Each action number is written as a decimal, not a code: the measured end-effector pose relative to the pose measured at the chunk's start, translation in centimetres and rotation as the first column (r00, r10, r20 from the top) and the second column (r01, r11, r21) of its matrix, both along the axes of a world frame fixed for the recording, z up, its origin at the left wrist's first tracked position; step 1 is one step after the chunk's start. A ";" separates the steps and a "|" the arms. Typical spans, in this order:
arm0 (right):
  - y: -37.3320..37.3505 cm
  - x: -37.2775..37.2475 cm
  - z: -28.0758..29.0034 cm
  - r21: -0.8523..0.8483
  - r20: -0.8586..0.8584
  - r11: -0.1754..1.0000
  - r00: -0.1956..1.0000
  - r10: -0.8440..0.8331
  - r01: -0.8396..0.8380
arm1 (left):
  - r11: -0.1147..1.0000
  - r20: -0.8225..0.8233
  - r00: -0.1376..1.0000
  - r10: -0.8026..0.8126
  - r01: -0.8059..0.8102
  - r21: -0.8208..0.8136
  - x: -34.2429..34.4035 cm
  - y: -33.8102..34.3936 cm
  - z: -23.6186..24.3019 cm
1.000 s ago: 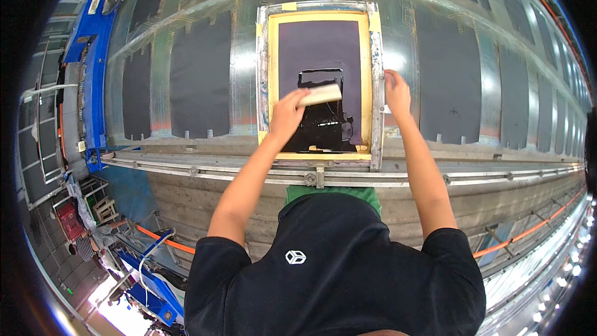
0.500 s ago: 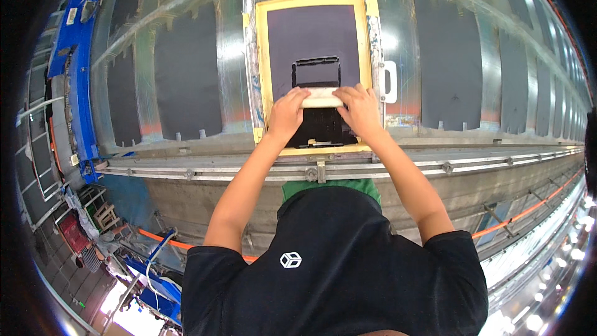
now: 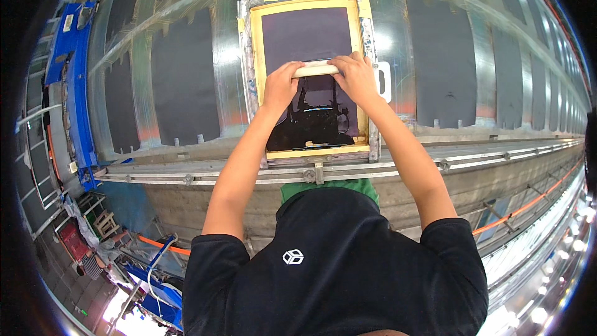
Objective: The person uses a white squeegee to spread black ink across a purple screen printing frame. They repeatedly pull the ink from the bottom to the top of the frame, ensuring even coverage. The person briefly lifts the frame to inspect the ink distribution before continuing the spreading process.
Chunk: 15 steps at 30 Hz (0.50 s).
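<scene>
The squeegee [image 3: 316, 69] is a pale, cream-coloured bar with rounded ends, lying level across the dark mesh of the printing screen [image 3: 309, 31]. The left hand [image 3: 281, 85] has its fingers curled over the bar's left end, and the right hand [image 3: 354, 75] clamps the right end, so only its middle stretch shows between them. Below the fingers, wet black ink [image 3: 313, 126] glistens. Beyond them lies matte mesh inside a yellow-taped frame [image 3: 255, 47].

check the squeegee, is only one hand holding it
No, both the left hand and the right hand grip the pale squeegee across the dark screen in the yellow frame.
</scene>
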State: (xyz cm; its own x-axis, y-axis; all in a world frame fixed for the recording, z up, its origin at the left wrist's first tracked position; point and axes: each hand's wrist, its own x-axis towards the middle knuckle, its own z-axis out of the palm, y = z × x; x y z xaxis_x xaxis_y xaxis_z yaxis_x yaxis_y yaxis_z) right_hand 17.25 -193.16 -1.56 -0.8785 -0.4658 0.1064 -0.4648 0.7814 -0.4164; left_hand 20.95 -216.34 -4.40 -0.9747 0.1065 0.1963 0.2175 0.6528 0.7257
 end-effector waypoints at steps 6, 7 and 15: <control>0.8 6.6 -1.0 -0.046 0.097 0.999 0.995 0.011 -0.006 | 0.995 0.108 0.992 -0.061 0.069 -0.077 5.9 0.1 -0.5; 1.0 8.6 -1.0 -0.031 0.120 0.999 0.993 0.014 -0.011 | 0.992 0.095 0.992 -0.080 0.089 -0.091 7.7 0.1 -0.7; 4.1 13.6 -0.2 -0.351 0.307 0.936 0.945 0.117 -0.002 | 0.995 0.173 0.982 -0.076 0.085 -0.045 14.6 0.2 0.1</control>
